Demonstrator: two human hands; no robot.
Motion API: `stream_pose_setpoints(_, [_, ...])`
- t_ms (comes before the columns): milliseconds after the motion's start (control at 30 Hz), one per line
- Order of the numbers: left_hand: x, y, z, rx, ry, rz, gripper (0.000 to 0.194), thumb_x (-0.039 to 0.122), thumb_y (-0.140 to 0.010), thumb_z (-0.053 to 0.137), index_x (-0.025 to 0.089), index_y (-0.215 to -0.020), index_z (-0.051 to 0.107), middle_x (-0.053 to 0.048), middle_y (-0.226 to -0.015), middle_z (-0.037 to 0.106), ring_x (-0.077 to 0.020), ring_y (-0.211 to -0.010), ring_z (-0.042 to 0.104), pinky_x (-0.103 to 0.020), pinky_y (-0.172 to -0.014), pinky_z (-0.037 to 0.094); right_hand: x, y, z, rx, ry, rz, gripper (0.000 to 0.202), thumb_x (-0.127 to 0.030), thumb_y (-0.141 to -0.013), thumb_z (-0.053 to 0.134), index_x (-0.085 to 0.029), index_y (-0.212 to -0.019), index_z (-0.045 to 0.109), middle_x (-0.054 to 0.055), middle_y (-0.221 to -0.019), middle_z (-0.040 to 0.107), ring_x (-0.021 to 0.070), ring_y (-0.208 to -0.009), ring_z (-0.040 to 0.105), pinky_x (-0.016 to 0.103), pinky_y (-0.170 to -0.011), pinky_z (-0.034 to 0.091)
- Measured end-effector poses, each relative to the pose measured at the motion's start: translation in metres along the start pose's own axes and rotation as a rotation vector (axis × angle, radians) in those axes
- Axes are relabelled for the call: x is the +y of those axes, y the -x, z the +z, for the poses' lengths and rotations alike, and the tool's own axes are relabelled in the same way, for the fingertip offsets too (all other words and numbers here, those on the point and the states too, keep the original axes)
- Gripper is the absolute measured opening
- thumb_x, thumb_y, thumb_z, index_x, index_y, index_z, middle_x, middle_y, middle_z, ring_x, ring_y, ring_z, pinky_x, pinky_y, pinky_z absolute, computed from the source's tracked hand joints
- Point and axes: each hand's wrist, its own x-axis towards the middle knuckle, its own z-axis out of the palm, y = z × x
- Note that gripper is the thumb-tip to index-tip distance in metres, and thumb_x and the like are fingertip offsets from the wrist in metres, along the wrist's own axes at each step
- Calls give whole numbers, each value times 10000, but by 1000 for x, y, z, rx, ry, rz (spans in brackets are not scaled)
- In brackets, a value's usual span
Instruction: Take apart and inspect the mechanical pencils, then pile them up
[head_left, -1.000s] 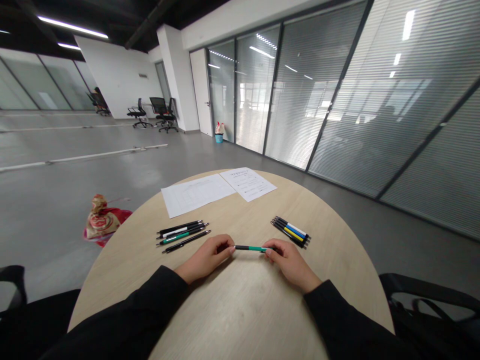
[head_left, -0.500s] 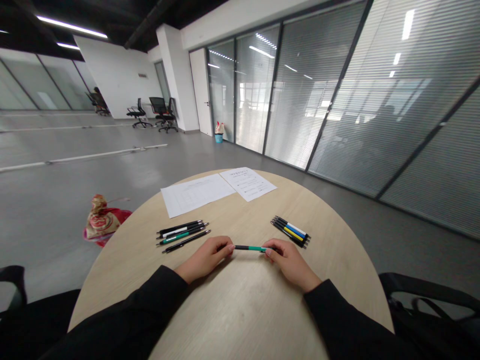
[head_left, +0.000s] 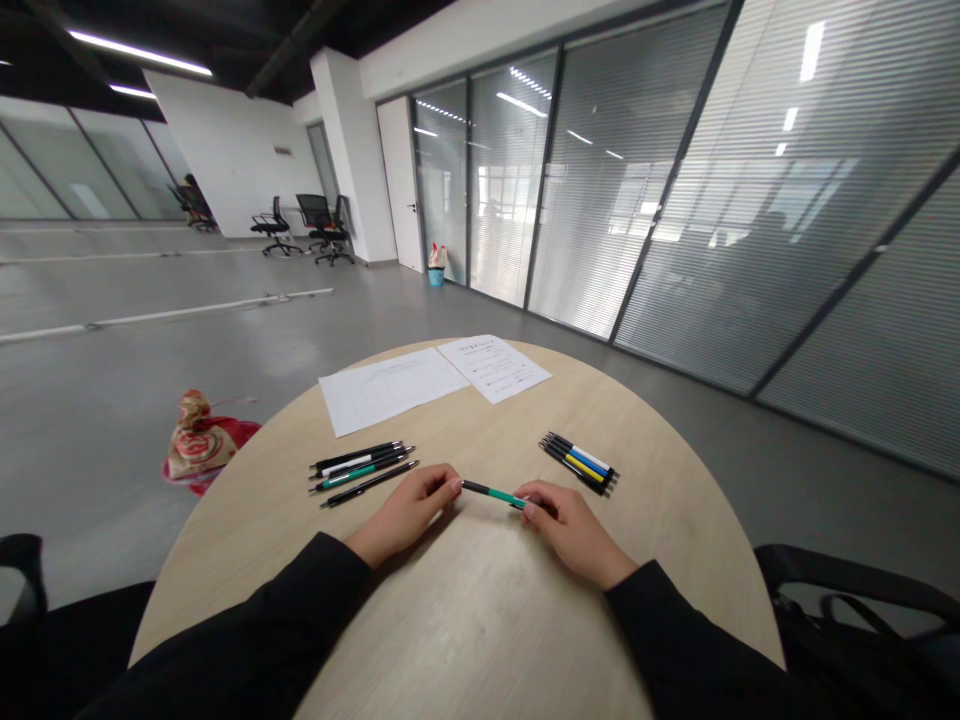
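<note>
A green-and-black pen (head_left: 496, 495) is held between my hands just above the table, its dark end to the left and slightly raised. My left hand (head_left: 409, 510) is closed in a pinch at that dark tip. My right hand (head_left: 574, 528) is closed around the green end, hiding the rest of the pen. Just beyond my left hand lies a loose group of pens (head_left: 360, 468), mostly black, one with a white part and one with green. Beyond my right hand, several pens (head_left: 579, 464) lie side by side, with white, blue and yellow barrels among them.
Two printed sheets (head_left: 390, 388) lie at the far side of the round wooden table (head_left: 480, 620). A red and tan bag (head_left: 201, 440) is on the floor at left. Black chairs (head_left: 862, 590) stand close at both sides. Glass partitions with blinds run along the right.
The pen has tilted, its dark left end now higher than the green end. Both hands have shifted slightly, the left one a little up. The pen groups lie as before.
</note>
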Motion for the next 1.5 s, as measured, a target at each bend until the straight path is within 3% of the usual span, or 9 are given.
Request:
stream_pose_setpoints(67, [1,-1,0,16,42,-21,378,482,-915,517,171,-704,559,18,-633,524,-136,-616,442,-263,-611,358,-6,2,1,9,32,-32,342,-133,-884,514,-227,-1191,632,0,-828,679,167,-752,592,275,-713,427])
stream_pose_setpoints(133, [1,-2,0,35,90,-45,388,491,-902,535,171,-682,545,27,-610,499,-128,-595,423,-261,-595,343,-11,3,1,-1,28,-71,413,-67,-870,455,-234,-1224,588,-3,-859,675,158,-752,599,275,-733,438])
stream_pose_setpoints(233, [2,-3,0,80,195,-61,407,514,-890,547,173,-670,533,26,-608,500,-125,-593,430,-256,-594,348,-17,5,4,-24,39,-139,397,-22,-851,414,-229,-1120,620,8,-890,667,153,-757,603,275,-752,453])
stream_pose_setpoints(400, [2,-3,1,138,352,-53,416,545,-858,602,167,-691,548,18,-644,517,-122,-607,444,-250,-599,368,-30,12,17,-109,142,-275,340,-36,-877,476,-222,-1066,688,51,-1025,699,182,-975,634,295,-896,460])
stream_pose_setpoints(567, [5,3,5,28,410,-61,335,477,-860,640,151,-786,631,4,-668,553,-131,-640,466,-257,-624,372,-43,22,32,-229,284,-323,301,-112,-863,614,-219,-1137,681,49,-1053,695,189,-968,629,296,-890,469])
stream_pose_setpoints(800, [12,7,10,-84,483,-46,298,445,-859,672,150,-826,641,17,-672,531,-125,-641,451,-262,-641,364,-46,24,37,-253,462,-352,195,-164,-877,665,-214,-1065,670,37,-1013,709,195,-961,628,301,-876,453])
stream_pose_setpoints(1167, [16,9,10,-127,458,-40,335,478,-869,662,157,-785,617,21,-668,525,-128,-651,440,-262,-648,366,-49,28,47,-265,591,-395,77,-204,-946,618,-193,-1008,663,39,-914,717,185,-862,649,280,-785,444])
stream_pose_setpoints(1500, [17,10,13,-116,472,-40,331,471,-865,665,161,-766,603,23,-659,527,-127,-638,438,-256,-635,362,-51,29,45,-260,621,-401,147,-196,-921,627,-210,-1066,642,37,-958,700,196,-905,623,302,-810,438])
